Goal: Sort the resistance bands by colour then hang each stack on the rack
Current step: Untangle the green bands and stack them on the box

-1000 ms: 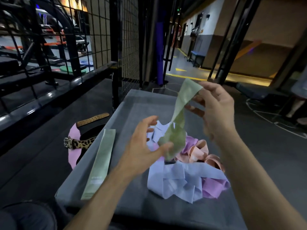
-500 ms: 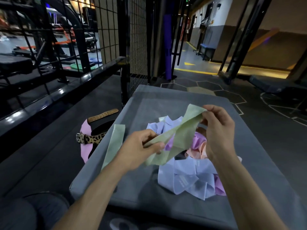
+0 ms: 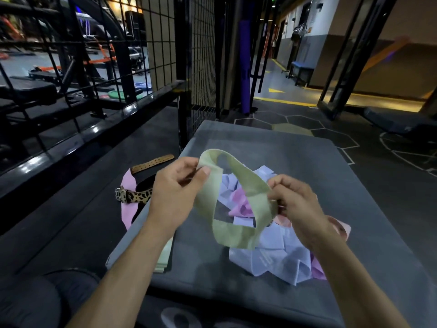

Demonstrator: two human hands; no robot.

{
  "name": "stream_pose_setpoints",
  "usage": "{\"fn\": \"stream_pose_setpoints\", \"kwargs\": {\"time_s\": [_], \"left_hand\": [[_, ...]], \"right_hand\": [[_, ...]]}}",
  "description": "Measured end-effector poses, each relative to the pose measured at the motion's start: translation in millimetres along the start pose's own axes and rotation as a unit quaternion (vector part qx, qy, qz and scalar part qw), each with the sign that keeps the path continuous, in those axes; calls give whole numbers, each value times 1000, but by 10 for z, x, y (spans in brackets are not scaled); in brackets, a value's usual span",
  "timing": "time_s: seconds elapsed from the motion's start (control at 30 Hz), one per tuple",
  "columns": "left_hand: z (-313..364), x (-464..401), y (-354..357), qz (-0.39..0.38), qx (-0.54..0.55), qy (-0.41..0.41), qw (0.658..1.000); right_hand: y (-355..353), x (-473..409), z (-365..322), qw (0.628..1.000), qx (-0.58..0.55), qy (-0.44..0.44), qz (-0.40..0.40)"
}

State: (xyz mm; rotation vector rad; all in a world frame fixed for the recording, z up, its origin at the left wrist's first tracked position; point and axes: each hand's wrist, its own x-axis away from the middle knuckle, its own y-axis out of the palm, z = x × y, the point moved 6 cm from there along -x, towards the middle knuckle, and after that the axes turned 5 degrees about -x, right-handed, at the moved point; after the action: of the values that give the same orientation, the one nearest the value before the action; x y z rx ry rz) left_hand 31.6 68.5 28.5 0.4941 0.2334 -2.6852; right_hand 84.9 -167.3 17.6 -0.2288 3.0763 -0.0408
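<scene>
Left hand [image 3: 175, 200] and right hand [image 3: 298, 209] each pinch the green band [image 3: 236, 209], both grips grasping it, loop spread above the tabletop [image 3: 307, 157]. Beneath lies a heap of blue and pink bands [image 3: 279, 259]; a second green band [image 3: 164, 256] lies flat at the left edge.

Green band [image 3: 238, 200], leopard-print belt [image 3: 139, 196]

Grey padded bench [image 3: 272, 147] on dark rubber floor [image 3: 71, 223]; leopard-print belt [image 3: 138, 196] and tan perforated strap [image 3: 152, 160] on floor just off bench's left edge; black wire-mesh fence [image 3: 203, 55] beyond far-left corner; purple padded post [image 3: 244, 67] behind.
</scene>
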Motion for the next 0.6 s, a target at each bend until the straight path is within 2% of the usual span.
{"fn": "stream_pose_setpoints", "kwargs": {"time_s": [0.07,0.17,0.23,0.3,0.43,0.6], "left_hand": [[39,15,55,-50,78,-26,995],[149,31,81,-99,154,-16,983],[254,53,91,-128,173,15,976],[341,91,125,-160,188,32,969],[397,176,255,-235,139,23,962],[431,199,279,-264,172,-4,949]], "right_hand": [[40,2,58,999,-19,34,-17],[80,23,132,995,44,81,-39],[160,60,142,989,89,80,-83],[241,118,75,987,104,42,-114],[456,257,-119,978,-7,-39,-204],[715,376,-90,953,-85,-41,-288]]}}
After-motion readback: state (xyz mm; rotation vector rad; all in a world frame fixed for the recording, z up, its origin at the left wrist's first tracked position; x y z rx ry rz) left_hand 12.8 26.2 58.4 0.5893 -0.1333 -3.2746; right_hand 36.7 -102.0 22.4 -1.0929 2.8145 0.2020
